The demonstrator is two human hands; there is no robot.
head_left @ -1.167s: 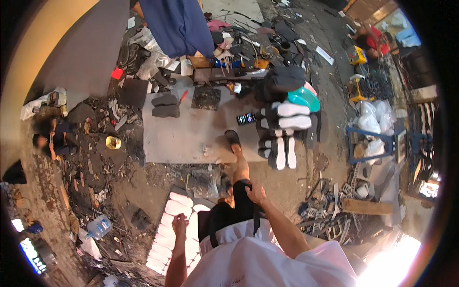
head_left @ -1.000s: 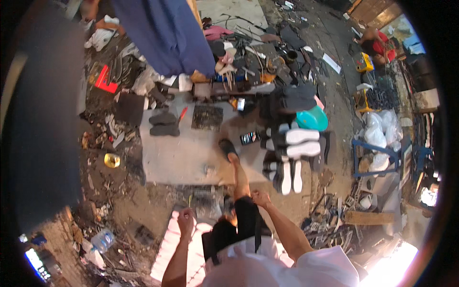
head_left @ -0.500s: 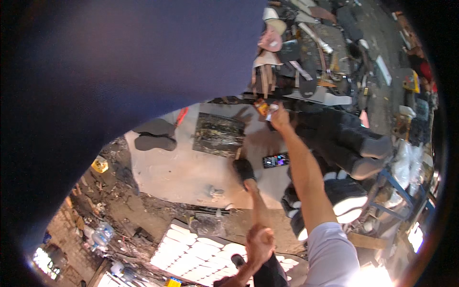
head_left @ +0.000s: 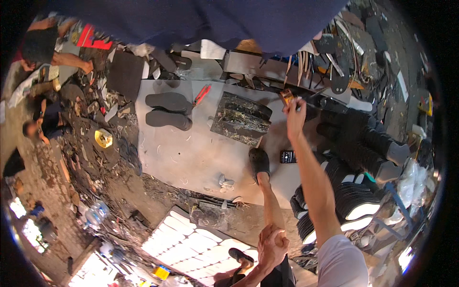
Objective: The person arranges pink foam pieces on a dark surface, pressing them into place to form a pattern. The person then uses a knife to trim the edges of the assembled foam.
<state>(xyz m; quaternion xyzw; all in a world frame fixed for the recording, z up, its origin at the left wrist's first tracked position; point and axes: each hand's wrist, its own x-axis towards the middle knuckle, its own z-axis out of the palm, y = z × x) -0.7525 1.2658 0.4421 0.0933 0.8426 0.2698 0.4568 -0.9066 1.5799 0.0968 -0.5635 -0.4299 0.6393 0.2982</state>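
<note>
My right hand reaches forward across the right of the pale board, its fingers pinched around something small and whitish. An orange-and-yellow packet is at the fingertips; I cannot tell whether it is held. My left hand is closed around a bare leg near the knee. On the board stand a foot in a black clog and a phone with a lit screen. A worn dark mat, a red-handled tool and dark shoe soles lie farther off.
Navy cloth, very near, covers the top. Dark stacked soles line the right. Sunlit pale pieces lie in rows at the lower left. Scraps and strips lie beyond the board; another person's leg shows far left.
The navy cloth has drawn back toward the top, uncovering the far left. The view has shifted slightly. My right hand stays by the packet and my left hand stays on the leg.
</note>
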